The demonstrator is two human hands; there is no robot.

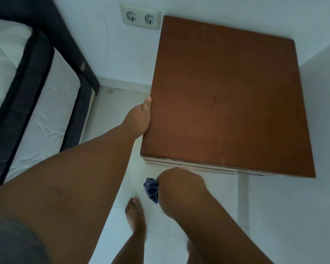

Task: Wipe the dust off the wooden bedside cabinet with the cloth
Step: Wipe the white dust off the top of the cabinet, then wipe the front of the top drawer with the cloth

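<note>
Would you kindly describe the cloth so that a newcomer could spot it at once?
Start at the brown wooden cabinet against the white wall. Just below its front edge the right arm bends downward, and a crumpled cloth shows beside the wrist. It is the only blue fabric over the pale floor.

no readable text, labels, brands or numbers anywhere in view, no signs either
</note>
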